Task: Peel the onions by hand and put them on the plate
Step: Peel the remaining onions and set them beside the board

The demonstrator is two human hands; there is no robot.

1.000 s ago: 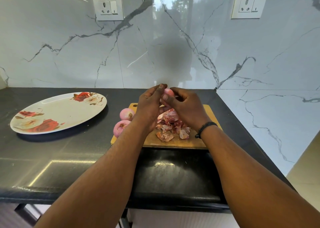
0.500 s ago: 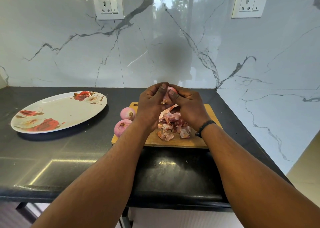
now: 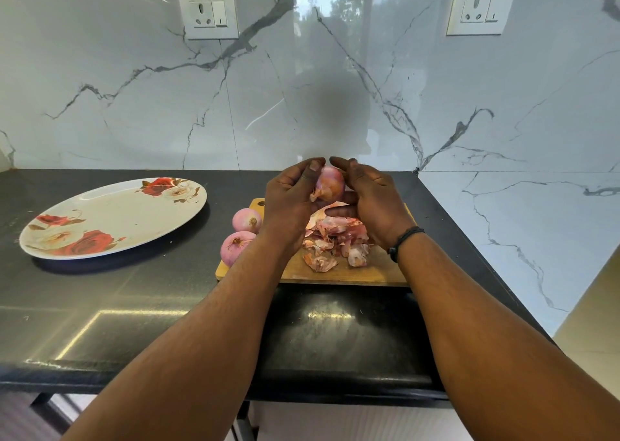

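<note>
cupping an onion above the board at the worktop's back right, both hands have spread slightly since a second ago, baring loose skin; peeling continues, plate unfilled.

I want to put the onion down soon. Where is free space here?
The plate holds nothing, and the counter between plate and board is bare. The board is crowded: peels fill its middle and two onions sit at its left edge.
</note>
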